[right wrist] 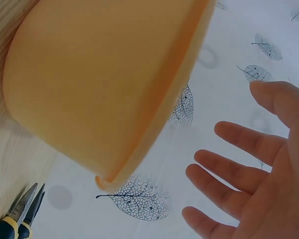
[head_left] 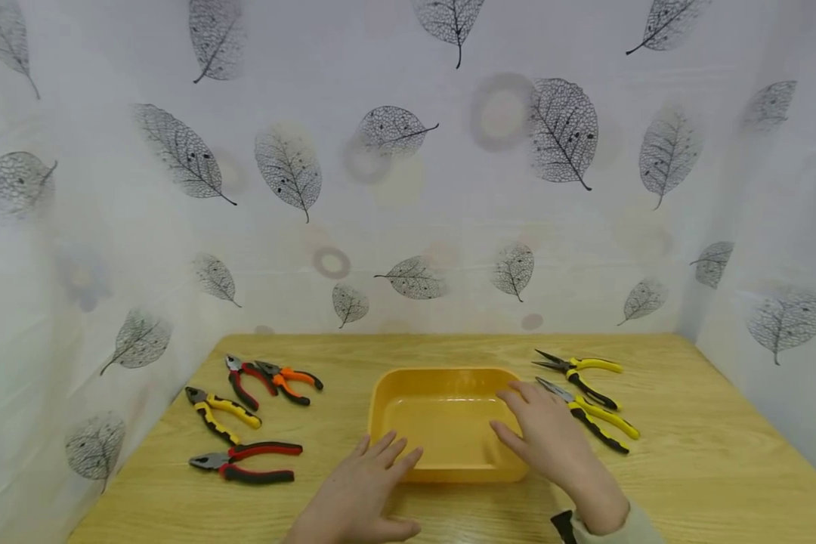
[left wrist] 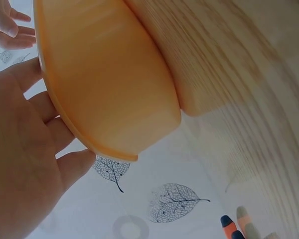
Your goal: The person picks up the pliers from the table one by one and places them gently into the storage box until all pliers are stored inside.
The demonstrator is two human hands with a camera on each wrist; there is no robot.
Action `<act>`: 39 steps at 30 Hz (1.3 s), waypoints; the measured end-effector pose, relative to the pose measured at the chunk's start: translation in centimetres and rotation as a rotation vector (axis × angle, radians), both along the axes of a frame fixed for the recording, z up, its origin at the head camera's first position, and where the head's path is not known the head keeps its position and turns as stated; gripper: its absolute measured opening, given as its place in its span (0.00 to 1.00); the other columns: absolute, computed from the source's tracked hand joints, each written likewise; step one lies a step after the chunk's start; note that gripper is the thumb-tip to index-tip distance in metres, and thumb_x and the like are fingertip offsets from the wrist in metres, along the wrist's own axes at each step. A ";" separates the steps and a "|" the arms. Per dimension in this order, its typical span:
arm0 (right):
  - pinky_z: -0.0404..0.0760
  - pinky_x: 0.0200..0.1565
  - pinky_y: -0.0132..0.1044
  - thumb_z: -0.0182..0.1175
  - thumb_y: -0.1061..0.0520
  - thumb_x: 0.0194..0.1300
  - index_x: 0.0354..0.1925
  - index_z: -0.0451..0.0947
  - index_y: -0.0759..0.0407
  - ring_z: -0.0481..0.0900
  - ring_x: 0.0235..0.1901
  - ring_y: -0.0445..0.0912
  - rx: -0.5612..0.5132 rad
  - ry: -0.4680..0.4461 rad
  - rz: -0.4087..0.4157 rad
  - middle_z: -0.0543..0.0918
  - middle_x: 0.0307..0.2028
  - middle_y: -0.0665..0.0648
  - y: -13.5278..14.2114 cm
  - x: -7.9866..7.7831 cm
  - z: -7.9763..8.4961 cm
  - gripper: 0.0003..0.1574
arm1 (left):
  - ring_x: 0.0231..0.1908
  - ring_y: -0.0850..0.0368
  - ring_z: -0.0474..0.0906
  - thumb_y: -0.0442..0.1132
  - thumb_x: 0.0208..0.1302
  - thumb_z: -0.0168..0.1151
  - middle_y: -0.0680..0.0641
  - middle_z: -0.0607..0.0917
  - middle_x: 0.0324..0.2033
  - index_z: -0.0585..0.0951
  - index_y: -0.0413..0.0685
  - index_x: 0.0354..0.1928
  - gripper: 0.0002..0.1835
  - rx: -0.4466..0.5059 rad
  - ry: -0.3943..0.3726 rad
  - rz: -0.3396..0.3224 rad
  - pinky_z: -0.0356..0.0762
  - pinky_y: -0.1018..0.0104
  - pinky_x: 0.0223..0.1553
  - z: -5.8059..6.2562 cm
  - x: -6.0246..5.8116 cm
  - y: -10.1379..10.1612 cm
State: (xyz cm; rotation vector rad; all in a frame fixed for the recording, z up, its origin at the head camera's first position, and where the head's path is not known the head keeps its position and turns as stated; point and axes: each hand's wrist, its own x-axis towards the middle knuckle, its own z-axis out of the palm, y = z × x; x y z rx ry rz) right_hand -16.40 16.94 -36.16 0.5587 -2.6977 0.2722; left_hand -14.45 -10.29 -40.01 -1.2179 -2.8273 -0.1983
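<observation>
A yellow-orange plastic tray (head_left: 462, 475) with nothing in it sits in the middle of the wooden table. My left hand (head_left: 360, 487) is at its near left corner, fingers spread and fairly straight. In the left wrist view those fingertips lie against or just behind the rim (left wrist: 65, 119); firm contact is hard to tell. Over the tray's right side reaches my right hand (head_left: 551, 434), its fingers loosely extended. The right wrist view shows this hand (right wrist: 259, 184) apart from the tray wall (right wrist: 89, 89), holding nothing.
Left of the tray lie red-black pliers (head_left: 265, 449), yellow-black pliers (head_left: 234, 410), smaller red-black pliers (head_left: 243, 391) and orange-black pliers (head_left: 299, 375). Two yellow-black long-nose pliers (head_left: 598, 365) lie to the right, beside my right hand. A leaf-patterned curtain (head_left: 442, 204) encloses the table (head_left: 707, 453).
</observation>
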 end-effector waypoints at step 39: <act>0.75 0.33 0.50 0.64 0.47 0.50 0.40 0.77 0.64 0.75 0.37 0.55 0.210 0.137 0.024 0.77 0.38 0.61 5.2 -1.9 -0.2 0.25 | 0.61 0.46 0.57 0.68 0.51 0.50 0.43 0.66 0.59 0.62 0.51 0.64 0.42 -0.001 0.012 0.001 0.56 0.45 0.55 0.1 0.0 -0.1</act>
